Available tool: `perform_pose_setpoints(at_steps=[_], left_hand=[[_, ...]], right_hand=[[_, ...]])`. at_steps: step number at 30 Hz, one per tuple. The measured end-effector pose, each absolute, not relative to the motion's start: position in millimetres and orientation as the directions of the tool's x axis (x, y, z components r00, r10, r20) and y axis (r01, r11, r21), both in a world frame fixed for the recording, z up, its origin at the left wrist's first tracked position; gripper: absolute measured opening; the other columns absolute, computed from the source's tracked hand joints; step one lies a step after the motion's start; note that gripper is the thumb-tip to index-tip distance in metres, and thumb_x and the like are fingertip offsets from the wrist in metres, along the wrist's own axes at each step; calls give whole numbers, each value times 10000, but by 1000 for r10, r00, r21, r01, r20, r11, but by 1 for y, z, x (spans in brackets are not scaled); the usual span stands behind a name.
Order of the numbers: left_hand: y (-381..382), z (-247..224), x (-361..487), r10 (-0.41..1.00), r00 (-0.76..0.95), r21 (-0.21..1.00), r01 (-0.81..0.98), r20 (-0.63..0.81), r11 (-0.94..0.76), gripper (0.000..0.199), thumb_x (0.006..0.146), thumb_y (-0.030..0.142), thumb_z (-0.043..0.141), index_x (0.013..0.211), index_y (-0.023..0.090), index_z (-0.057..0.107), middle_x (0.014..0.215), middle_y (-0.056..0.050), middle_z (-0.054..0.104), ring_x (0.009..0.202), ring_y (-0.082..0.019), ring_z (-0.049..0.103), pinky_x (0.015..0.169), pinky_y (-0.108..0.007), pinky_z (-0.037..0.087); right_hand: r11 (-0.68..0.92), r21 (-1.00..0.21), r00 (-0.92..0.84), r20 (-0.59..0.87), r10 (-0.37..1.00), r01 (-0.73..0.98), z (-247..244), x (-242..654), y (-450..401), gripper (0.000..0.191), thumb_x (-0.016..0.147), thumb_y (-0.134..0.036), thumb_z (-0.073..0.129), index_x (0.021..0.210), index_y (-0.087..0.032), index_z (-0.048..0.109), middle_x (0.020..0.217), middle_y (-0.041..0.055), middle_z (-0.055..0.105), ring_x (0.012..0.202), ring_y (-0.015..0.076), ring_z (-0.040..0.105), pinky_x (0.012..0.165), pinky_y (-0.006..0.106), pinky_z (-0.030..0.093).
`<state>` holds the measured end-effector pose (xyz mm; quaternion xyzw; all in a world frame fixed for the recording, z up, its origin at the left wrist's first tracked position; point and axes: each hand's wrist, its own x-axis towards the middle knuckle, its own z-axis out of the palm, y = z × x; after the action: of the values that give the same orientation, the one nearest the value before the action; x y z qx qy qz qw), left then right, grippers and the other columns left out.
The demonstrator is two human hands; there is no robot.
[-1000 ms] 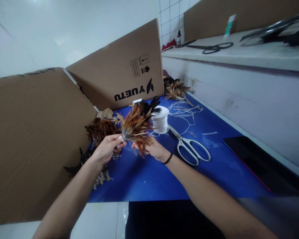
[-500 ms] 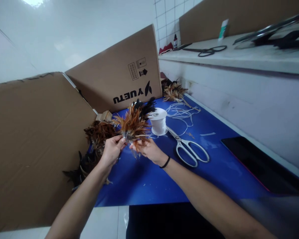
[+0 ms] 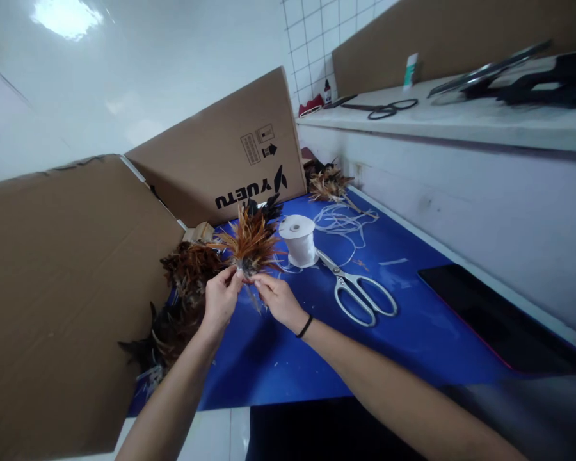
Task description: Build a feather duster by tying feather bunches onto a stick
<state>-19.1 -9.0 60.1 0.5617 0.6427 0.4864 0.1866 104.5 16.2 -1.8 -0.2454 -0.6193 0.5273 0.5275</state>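
A bunch of feathers (image 3: 252, 240), orange-brown with black tips at the top, is held upright above the blue table. My left hand (image 3: 223, 294) pinches its gathered base between thumb and fingers. My right hand (image 3: 276, 296) is closed at the same base from the other side, its fingertips close to the left thumb. A loose feather hangs below between the hands. Just beyond my right hand stands a spool of white ribbon (image 3: 301, 246). Silver-handled scissors (image 3: 360, 288) lie to the right of the spool, blades pointing towards it.
Brown and black feather bunches (image 3: 192, 266) lie at left beside a cardboard panel (image 3: 67, 288). Another feather bunch (image 3: 329, 182) and loose white ribbon (image 3: 345, 218) are at the back. A dark tablet-like slab (image 3: 494, 317) lies at right, below a shelf (image 3: 441, 118) with tools.
My right hand has drawn its fingers down from among the lower feathers to the base. The feather bunch stands more upright. The view has shifted slightly.
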Motion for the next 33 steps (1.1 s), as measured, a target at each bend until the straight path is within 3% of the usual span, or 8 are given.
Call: perform_pose_setpoints(at_steps=[6, 9, 13, 16, 20, 25, 30, 33], left_hand=[[-7, 50, -18, 845, -209, 538, 836, 492, -107, 334, 811, 326, 523, 1026, 117, 671, 920, -103, 705, 796, -194, 641, 734, -298, 484], [-7, 45, -16, 818, -155, 450, 882, 554, -137, 287, 822, 268, 511, 1017, 128, 671, 985, -114, 698, 878, -204, 643, 802, -317, 480], [-8, 41, -14, 795, -91, 380, 906, 600, -184, 264, 832, 232, 500, 1018, 138, 662, 966, -107, 698, 872, -192, 648, 794, -304, 488], [-9, 37, -13, 774, -44, 326, 921, 631, -214, 254, 837, 221, 494, 1008, 133, 659, 955, -110, 697, 864, -191, 650, 782, -300, 493], [-7, 32, -12, 720, 10, 253, 932, 694, -257, 252, 844, 210, 482, 1009, 115, 649, 922, -119, 694, 843, -196, 651, 771, -310, 498], [-6, 25, -7, 639, 65, 152, 949, 766, -278, 269, 869, 182, 445, 1034, 74, 627, 896, -139, 678, 826, -192, 642, 765, -308, 496], [-9, 18, 0, 613, 94, 86, 962, 784, -257, 293, 888, 198, 426, 1091, 76, 597, 851, -128, 654, 795, -187, 624, 726, -299, 491], [-13, 18, 4, 625, 103, 82, 962, 774, -260, 319, 895, 209, 417, 1143, 80, 571, 845, -121, 639, 763, -176, 605, 705, -292, 483]], right_hand=[[484, -851, -197, 520, 831, -203, 4, 109, 19, 194, 834, -215, 473, 810, -170, 660, 812, 51, 612, 736, 145, 563, 699, 272, 433], [448, -874, -176, 479, 860, -188, 8, 110, 20, 180, 814, -223, 495, 778, -171, 665, 761, 36, 626, 750, 149, 570, 717, 268, 425], [267, -934, -223, 320, 921, -237, 10, 110, 22, 253, 813, -339, 511, 658, -167, 614, 541, -21, 532, 526, 111, 488, 541, 230, 385], [201, -942, -235, 267, 935, -270, 7, 109, 25, 203, 785, -312, 528, 678, -166, 620, 572, -15, 569, 523, 112, 501, 540, 231, 393], [259, -953, -102, 276, 956, -155, 7, 108, 28, 161, 754, -270, 553, 671, -168, 648, 657, 7, 630, 615, 124, 539, 622, 242, 403], [299, -954, -69, 298, 952, 7, 10, 109, 27, 340, 742, -474, 597, 614, -165, 660, 508, -21, 522, 499, 100, 433, 508, 231, 323], [236, -965, -68, 244, 967, -112, 8, 106, 28, 366, 738, -449, 594, 535, -145, 620, 467, -36, 446, 480, 81, 373, 472, 218, 289], [184, -956, -86, 208, 974, -228, 8, 107, 28, 334, 707, -438, 618, 554, -142, 632, 480, -28, 485, 502, 90, 411, 478, 217, 306]])
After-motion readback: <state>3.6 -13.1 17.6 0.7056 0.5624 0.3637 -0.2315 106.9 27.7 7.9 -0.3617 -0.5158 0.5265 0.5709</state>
